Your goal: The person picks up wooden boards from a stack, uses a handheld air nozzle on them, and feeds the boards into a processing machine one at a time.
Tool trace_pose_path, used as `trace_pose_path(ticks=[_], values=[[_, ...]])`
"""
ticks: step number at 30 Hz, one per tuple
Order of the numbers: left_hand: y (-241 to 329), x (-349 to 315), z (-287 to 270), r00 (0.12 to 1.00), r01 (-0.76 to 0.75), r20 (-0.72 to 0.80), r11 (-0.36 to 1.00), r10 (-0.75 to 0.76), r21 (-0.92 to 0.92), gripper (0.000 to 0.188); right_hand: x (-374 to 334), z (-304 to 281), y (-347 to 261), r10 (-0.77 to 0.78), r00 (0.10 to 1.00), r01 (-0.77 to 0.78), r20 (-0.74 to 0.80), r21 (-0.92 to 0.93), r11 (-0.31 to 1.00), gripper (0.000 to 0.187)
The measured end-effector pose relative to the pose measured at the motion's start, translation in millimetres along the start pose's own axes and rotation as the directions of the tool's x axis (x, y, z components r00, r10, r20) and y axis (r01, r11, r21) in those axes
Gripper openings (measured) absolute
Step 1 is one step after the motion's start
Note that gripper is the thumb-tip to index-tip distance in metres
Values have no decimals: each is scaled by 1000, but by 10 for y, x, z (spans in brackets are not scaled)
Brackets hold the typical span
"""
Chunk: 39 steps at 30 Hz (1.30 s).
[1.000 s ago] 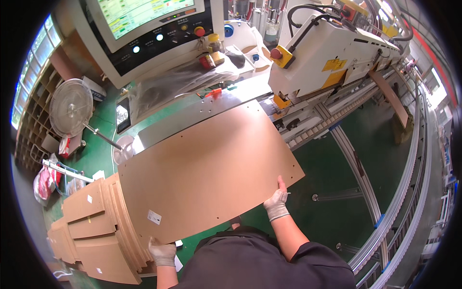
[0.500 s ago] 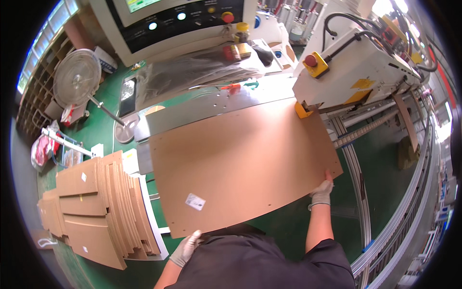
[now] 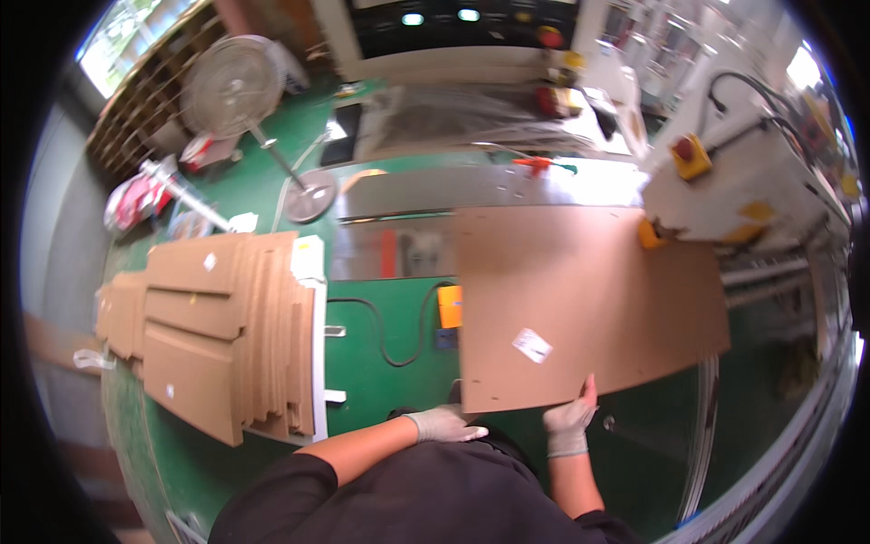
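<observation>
A large brown board point(image 3: 589, 299) with a white label point(image 3: 532, 345) lies flat against the machine, its far right part by the orange guard point(image 3: 650, 233). My right hand point(image 3: 569, 422), in a pale glove, grips the middle of the board's near edge, with the thumb on top and the other fingers hidden underneath. Close to the near left corner is my gloved left hand point(image 3: 446, 423), its visible fingers stretched to the right. Whether it touches the board I cannot tell.
A stack of brown boards point(image 3: 199, 335) stands at the left, with a pedestal fan point(image 3: 234, 86) behind. Beyond the metal table point(image 3: 417, 192) is a control panel point(image 3: 453, 65). The white machine head point(image 3: 752, 186) bears a red stop button point(image 3: 684, 148). A black cable point(image 3: 385, 358) crosses the green floor.
The view has swung left. The board has shifted right along the machine, baring the table's left part. My right hand has moved from the right corner to mid-edge; my left has lost the corner grip.
</observation>
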<state>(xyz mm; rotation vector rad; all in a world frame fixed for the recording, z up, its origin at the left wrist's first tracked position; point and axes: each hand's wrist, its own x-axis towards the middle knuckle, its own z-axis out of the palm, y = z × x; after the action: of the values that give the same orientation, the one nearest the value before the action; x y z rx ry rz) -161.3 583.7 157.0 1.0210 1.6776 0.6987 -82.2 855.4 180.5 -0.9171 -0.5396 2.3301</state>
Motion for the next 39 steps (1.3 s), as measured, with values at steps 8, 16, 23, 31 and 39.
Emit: trace_pose_path(ticks=[8,16,23,31,39], values=[[-997,-1132,-121,708,487,-447,836,-547,-254,55,239,153,-339,150,980,-125,-134,178,976,73],[-2581,-2682,706,144,623,-599,543,-788,-564,47,1002,-785,-947,-514,857,369,-41,-647,667,50],[-2062,-3790,-71,-293,743,-742,344,-604,-574,39,994,-1150,-726,-557,460,186,691,-689,-701,48],[-3317,-5566,1409,-301,-743,170,119,-938,-658,63,-542,227,2065,635,473,-580,611,-327,746,30],[-3212,-5695,1712,-170,-684,-161,234,-972,-691,41,-2184,1218,3652,813,580,-199,61,-956,214,52]])
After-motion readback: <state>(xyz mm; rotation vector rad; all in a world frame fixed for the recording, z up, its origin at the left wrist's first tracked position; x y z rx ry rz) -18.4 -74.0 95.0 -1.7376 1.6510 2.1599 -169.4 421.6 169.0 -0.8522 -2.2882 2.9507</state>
